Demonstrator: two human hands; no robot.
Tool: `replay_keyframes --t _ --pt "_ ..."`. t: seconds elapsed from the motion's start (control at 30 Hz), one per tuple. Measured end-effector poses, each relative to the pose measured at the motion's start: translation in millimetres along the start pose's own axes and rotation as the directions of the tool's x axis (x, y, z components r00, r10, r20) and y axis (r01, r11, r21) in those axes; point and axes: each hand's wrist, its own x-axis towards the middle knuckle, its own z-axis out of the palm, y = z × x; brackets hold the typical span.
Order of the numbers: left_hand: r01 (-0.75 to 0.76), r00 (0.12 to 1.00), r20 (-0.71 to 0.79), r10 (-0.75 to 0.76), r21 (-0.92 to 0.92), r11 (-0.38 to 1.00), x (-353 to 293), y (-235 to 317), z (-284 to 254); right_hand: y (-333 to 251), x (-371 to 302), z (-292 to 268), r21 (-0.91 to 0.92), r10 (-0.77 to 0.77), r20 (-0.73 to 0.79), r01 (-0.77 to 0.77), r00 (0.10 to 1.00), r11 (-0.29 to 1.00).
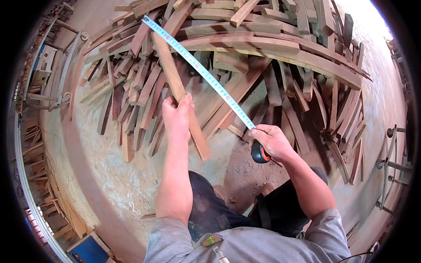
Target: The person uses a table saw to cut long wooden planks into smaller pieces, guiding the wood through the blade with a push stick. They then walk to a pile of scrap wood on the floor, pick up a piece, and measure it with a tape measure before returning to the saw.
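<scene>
My left hand (177, 115) is closed round the middle of a wooden strip (169, 65), which slants from the upper left down to the right. In my right hand (274, 141) is a tape measure with a black and orange case (260, 153). Its light blue blade (204, 74) runs out toward the upper left, and its hooked tip is near the strip's far end. Blade and strip lie apart over most of their length, spreading toward me. Whether the tip touches the strip I cannot tell.
A large heap of loose wooden strips (245, 44) fills the floor ahead. Metal frames on wheels stand at the left (61, 74) and the right (390, 166). More wood lies along the left side, and a blue panel (90, 250) is at the lower left.
</scene>
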Motion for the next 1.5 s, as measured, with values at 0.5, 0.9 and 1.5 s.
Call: replay_keyframes --t 0.5,0.9,1.5 --pt "-0.191 0.919 -0.07 0.389 0.784 0.591 -6 12 -15 3 2 -44 -0.569 -0.391 -0.107 0.267 0.914 0.778" --pt "-0.21 0.908 -0.044 0.417 0.813 0.542 -12 20 -29 17 4 -68 -0.79 -0.53 -0.081 0.27 0.844 0.551" --pt "-0.278 0.9 -0.01 0.437 0.759 0.589 -22 26 -45 17 6 -61 -0.819 -0.647 -0.135 0.283 0.751 0.5"
